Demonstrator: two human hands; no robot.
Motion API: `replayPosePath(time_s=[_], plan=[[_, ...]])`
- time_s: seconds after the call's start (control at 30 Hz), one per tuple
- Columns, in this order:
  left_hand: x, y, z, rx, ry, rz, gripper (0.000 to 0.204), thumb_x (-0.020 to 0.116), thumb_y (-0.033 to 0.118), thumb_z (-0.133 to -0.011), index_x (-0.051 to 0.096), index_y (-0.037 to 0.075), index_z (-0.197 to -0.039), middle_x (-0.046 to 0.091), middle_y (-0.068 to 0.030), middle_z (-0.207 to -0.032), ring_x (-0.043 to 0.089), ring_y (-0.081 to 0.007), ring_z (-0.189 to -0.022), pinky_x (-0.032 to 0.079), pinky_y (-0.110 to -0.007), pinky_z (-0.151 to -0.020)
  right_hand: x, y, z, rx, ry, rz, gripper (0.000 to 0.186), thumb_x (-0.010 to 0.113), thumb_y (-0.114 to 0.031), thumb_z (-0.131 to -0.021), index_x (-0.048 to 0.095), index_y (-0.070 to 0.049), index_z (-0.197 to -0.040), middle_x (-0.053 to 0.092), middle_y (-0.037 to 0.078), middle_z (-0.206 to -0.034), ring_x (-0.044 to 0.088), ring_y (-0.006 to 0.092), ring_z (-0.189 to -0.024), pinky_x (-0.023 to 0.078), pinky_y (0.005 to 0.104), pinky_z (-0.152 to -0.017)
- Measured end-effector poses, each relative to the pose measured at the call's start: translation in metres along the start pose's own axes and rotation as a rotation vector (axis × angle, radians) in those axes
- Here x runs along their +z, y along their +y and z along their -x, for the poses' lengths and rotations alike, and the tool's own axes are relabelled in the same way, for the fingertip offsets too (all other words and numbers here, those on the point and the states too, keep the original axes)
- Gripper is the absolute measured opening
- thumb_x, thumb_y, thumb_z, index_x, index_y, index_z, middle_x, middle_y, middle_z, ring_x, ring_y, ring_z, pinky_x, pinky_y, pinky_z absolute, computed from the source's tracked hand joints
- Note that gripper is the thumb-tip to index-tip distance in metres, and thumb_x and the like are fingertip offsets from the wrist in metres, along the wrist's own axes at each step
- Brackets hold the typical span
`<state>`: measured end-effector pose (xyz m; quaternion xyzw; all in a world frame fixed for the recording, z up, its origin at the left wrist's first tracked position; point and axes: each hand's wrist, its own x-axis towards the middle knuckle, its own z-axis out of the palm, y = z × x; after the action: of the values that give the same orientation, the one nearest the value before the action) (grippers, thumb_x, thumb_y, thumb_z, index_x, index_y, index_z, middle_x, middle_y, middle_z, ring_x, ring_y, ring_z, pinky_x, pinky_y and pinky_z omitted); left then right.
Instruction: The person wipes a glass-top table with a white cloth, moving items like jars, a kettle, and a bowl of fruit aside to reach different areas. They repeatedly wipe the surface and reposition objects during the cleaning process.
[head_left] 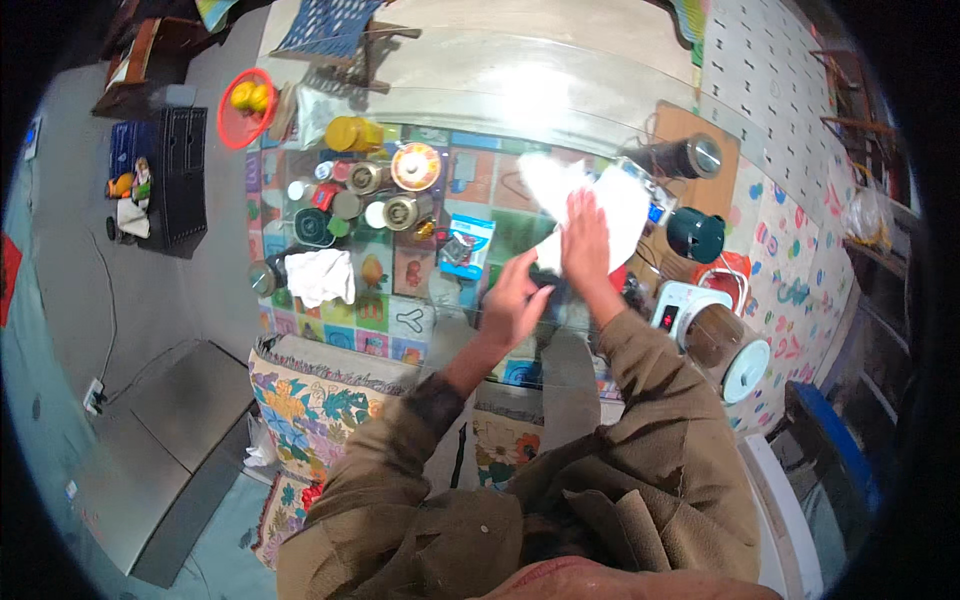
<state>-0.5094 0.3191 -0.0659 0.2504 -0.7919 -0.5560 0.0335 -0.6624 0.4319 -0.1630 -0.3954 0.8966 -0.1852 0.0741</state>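
A bright white sheet [628, 208], like paper or thin cloth, lies on the table right of the middle. Glare hides its exact kind. My right hand [588, 240] rests flat on its left part, fingers stretched out and pointing away from me. At the sheet's lower left corner is my left hand [515, 303], its thumb apart from the fingers and its fingertips near the edge. I see nothing held in it. Left of that hand lies a blue and white pouch [467, 247] with a small dark packet on it.
Jars [402, 212], a yellow-lidded container [352, 134] and a white cloth [320, 277] stand or lie at the left. A red basket [247, 108] holds yellow fruit. On the right are a dark cylinder [680, 157], a green mug [696, 234] and a scale [684, 306] beside a jar.
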Motion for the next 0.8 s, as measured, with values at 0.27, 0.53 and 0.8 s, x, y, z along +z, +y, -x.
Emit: replayPosePath(time_s=[0.27, 0.53, 0.8], plan=[[-0.175, -0.101, 0.217, -0.351, 0.275, -0.331, 0.055, 0.068, 0.004, -0.085, 0.049, 0.003, -0.136, 0.052, -0.0173, -0.128, 0.060, -0.0255, -0.098, 0.053, -0.033, -0.078, 0.034, 0.016, -0.212, 0.310, 0.365, 0.323, 0.055, 0.043, -0.031, -0.105, 0.038, -0.002, -0.151, 0.034, 0.020, -0.158, 0.028, 0.0361, -0.149, 0.024, 0.0493, -0.120], [-0.215, -0.142, 0.289, -0.673, 0.321, -0.089, 0.047, 0.070, 0.006, -0.087, 0.050, 0.001, -0.130, 0.053, -0.0145, -0.122, 0.059, -0.0196, -0.082, 0.053, -0.031, -0.071, 0.108, -0.164, -0.251, -0.085, 0.229, 0.185, 0.054, 0.046, -0.032, -0.103, 0.041, -0.005, -0.150, 0.035, 0.018, -0.159, 0.028, 0.0331, -0.149, 0.025, 0.0485, -0.120], [-0.259, -0.203, 0.249, -0.662, 0.541, 0.028, 0.050, 0.072, 0.007, -0.085, 0.052, 0.004, -0.131, 0.056, -0.0143, -0.118, 0.061, -0.0226, -0.089, 0.053, -0.035, -0.078, 0.077, -0.214, -0.075, -0.277, -0.138, 0.054, 0.061, 0.055, -0.024, -0.098, 0.036, -0.005, -0.152, 0.032, 0.019, -0.159, 0.027, 0.0352, -0.149, 0.026, 0.0505, -0.119]])
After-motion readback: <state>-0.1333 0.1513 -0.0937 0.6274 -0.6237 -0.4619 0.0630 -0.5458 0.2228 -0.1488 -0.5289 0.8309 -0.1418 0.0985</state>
